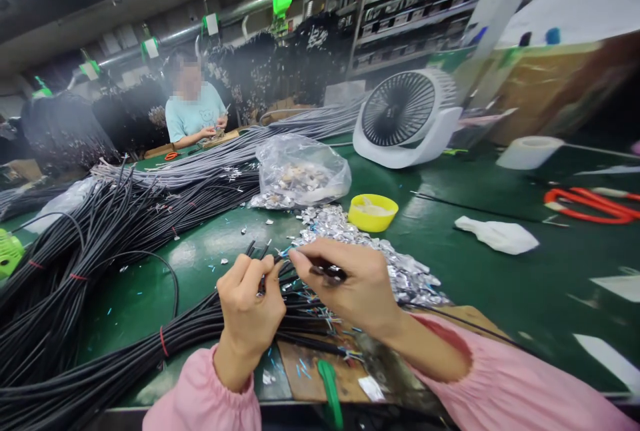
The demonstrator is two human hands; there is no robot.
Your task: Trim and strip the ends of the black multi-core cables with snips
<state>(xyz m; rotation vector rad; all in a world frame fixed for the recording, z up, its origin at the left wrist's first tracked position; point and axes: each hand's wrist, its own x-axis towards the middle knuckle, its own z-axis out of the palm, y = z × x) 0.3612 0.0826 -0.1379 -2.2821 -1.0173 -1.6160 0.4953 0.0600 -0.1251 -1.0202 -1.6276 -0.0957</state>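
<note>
Glossy green tabletop (480,278); long, rubbery-looking black cables (193,326), red-tied in a bundle; heap of crinkled silver foil scraps (413,276). Our right hand (357,278) curls round a dark object (333,274), shape partly hidden. Our left hand (253,298) pinches a slim black cable end (277,258), between both hands over the bundle; long axis slants away and rightward, blue wires (284,253) pointing at our right thumb.

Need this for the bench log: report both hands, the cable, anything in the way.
Left hand pinching black cable, blue wire at its end. Right hand close by, gripping dark object. Silvery scraps heaped beyond; no obvious obstruction.
</note>
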